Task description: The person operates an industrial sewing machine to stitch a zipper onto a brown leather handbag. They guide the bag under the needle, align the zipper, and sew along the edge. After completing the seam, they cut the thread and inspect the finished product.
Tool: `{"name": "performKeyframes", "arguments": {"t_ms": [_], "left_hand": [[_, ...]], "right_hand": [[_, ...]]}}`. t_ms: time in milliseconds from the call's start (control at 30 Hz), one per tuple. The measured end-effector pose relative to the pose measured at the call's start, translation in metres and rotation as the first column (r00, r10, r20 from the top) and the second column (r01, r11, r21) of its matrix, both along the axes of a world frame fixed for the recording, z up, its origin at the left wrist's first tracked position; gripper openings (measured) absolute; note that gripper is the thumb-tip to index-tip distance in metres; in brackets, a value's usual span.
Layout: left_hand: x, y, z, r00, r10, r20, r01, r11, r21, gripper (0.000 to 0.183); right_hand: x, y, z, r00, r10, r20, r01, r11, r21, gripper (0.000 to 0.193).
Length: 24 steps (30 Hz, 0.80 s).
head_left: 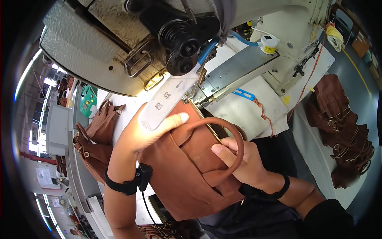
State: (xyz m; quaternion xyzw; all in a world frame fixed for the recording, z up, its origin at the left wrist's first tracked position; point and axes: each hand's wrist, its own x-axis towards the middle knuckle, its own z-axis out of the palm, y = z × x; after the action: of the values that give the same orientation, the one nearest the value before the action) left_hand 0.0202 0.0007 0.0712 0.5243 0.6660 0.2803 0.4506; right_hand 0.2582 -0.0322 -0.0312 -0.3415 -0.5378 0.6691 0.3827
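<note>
A brown leather handbag (171, 179) lies tilted under the head of a sewing machine (79, 51), its top edge by the presser foot (186, 98). Along that edge runs a brass-toothed zipper (215, 133). My left hand (159, 125) is on the bag's upper left side, thumb on the leather; a pale plastic cover (165, 101) hides its other fingers. Through the loop of the rounded handle (240, 145), my right hand (244, 161) pinches the zipper edge between thumb and fingers. The needle point cannot be made out.
Brown leather bags (338, 127) are heaped on the right, and a finished-looking bag (95, 157) stands at left. A blue plastic piece (243, 94) with orange cord lies beside the machine's arm. A white round container (269, 44) sits on the machine bed. Behind is a green box (87, 101).
</note>
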Motion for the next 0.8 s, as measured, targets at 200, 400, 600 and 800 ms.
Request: {"name": "performKeyframes", "arguments": {"t_ms": [200,400,600,800], "left_hand": [[-0.018,-0.001,-0.009,0.999,-0.041,-0.024,0.043,0.997,0.060,0.055],[-0.022,0.010,-0.003,0.997,-0.078,0.001,0.077,0.986,0.146,0.049],[-0.026,0.015,0.006,0.988,-0.076,-0.135,0.084,0.995,0.060,0.041],[0.015,-0.050,0.019,0.646,-0.010,-0.763,0.423,0.837,0.347,0.042]], "right_hand": [[-0.004,-0.002,-0.002,0.999,-0.044,-0.024,0.046,0.997,0.055,0.025],[-0.018,0.010,-0.001,0.991,-0.030,-0.129,0.035,0.999,0.040,0.026],[-0.029,0.020,-0.006,0.992,-0.029,-0.126,0.042,0.994,0.106,0.028],[-0.029,0.024,-0.008,0.984,-0.108,-0.142,0.130,0.979,0.158,0.031]]}}
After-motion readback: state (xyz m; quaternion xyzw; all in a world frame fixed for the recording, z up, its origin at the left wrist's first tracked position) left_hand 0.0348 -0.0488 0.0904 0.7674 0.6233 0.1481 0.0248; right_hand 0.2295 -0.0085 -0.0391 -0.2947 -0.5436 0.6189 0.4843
